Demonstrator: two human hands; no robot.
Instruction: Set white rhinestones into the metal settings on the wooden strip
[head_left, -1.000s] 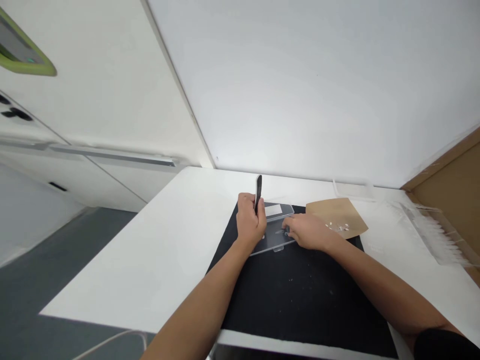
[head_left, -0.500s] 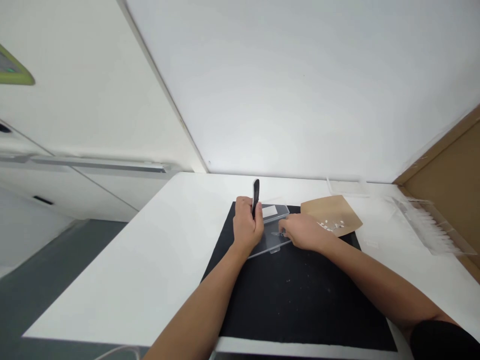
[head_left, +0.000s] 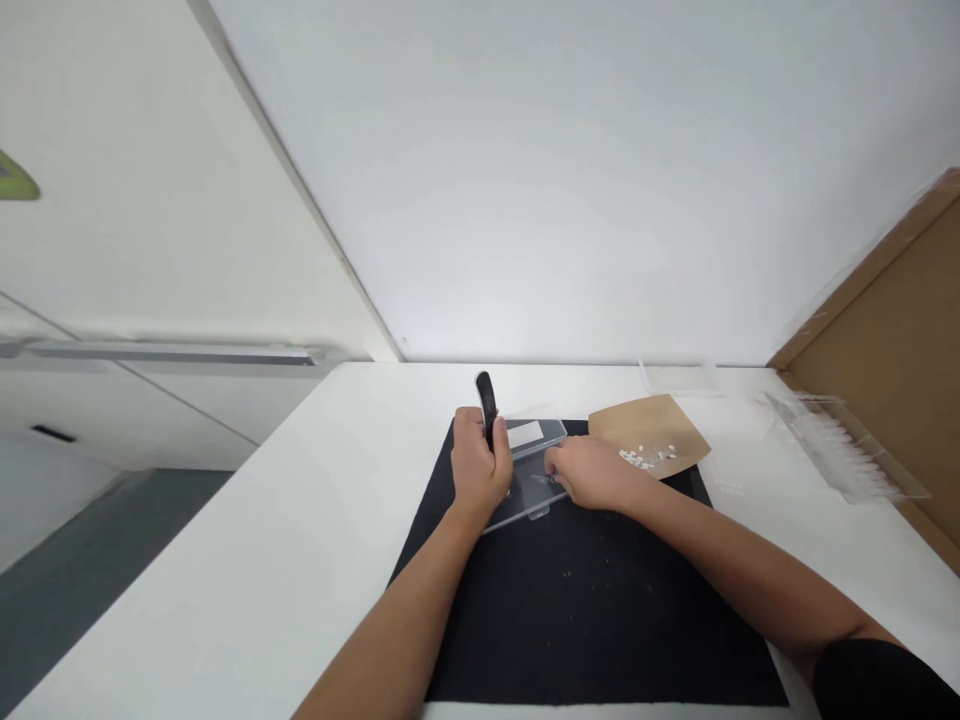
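My left hand (head_left: 478, 462) is closed around a slim tool with a black, pale-edged handle (head_left: 486, 395) pointing upward; its lower end is hidden, so I cannot tell its kind. Beneath and beside that hand lies an open clear plastic case (head_left: 525, 491) with a white label (head_left: 524, 434) on its lid. My right hand (head_left: 592, 472) reaches over the case's right part, fingers curled together at small, thin pieces (head_left: 541, 478) inside. What the fingertips hold, if anything, is too small to name.
A black mat (head_left: 600, 620) with tiny white specks lies under the case on the white table (head_left: 247, 560). Brown paper (head_left: 630, 420) carries several small white bits (head_left: 637, 458). Clear plastic trays (head_left: 840, 450) stand at the right, near a cardboard panel (head_left: 885, 370).
The view has shifted slightly, so the table scene sits a little further left and lower. The black handle now leans left. Both hands stay at the case.
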